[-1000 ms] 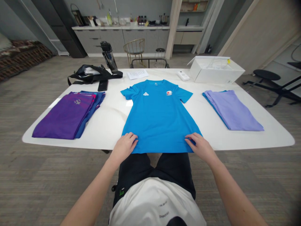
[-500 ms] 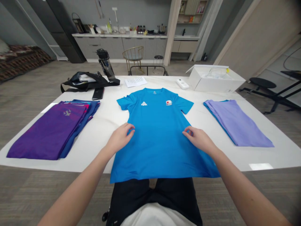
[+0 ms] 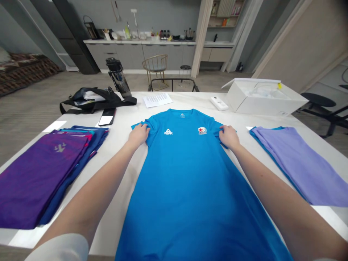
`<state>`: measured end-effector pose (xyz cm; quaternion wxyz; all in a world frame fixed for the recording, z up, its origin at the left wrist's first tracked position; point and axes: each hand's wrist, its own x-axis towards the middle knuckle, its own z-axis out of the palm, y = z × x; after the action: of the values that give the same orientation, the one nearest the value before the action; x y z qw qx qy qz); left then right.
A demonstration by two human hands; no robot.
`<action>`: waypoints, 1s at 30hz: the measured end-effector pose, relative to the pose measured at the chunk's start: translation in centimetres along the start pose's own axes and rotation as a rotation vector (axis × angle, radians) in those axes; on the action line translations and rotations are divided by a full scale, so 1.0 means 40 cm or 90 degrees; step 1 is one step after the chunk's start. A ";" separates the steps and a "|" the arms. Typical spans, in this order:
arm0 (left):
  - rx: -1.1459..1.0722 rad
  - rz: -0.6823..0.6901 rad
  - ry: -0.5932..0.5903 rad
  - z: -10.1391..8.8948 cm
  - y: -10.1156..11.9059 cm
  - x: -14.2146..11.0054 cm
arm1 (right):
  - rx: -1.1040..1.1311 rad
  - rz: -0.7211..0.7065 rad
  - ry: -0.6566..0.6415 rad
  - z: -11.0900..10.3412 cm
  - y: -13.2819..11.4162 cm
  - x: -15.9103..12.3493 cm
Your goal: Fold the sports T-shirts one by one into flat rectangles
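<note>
A blue short-sleeved T-shirt (image 3: 187, 174) lies spread front side up on the white table (image 3: 119, 214), its collar pointing away from me. Small prints mark both sides of its chest. My left hand (image 3: 139, 135) is at the left sleeve, fingers bent and closed on the cloth. At the opposite sleeve, my right hand (image 3: 229, 137) has its fingers curled onto the fabric in the same way; part of that sleeve is hidden beneath it. The shirt's hem runs out of view at the bottom.
Folded purple and dark blue clothes (image 3: 40, 174) are stacked on the left. A folded lavender garment (image 3: 301, 163) lies on the right over a blue one. Farther back are a black bag (image 3: 95, 99), phone (image 3: 107, 117), bottle (image 3: 119, 78), paper (image 3: 157, 100), white device (image 3: 219, 103) and white box (image 3: 266, 99).
Both hands have moved forward from the sides of the shirt's body to its sleeves. The view has shifted closer over the table, and the shirt's hem has left the picture.
</note>
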<state>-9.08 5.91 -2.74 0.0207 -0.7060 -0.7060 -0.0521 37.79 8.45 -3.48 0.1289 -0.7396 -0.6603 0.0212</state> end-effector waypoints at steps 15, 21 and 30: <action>0.049 -0.111 -0.160 0.013 -0.125 0.131 | -0.145 0.052 -0.119 -0.008 0.119 0.161; 0.010 -0.037 0.052 0.000 0.044 0.167 | -0.088 -0.096 0.017 0.006 -0.062 0.166; -0.028 -0.153 0.056 0.084 0.163 0.334 | -0.036 0.024 -0.040 0.098 -0.237 0.297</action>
<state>-2.44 19.52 -4.41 0.0298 -0.6136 -0.7827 -0.1002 29.33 21.67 -3.52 0.0865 -0.7541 -0.6504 0.0283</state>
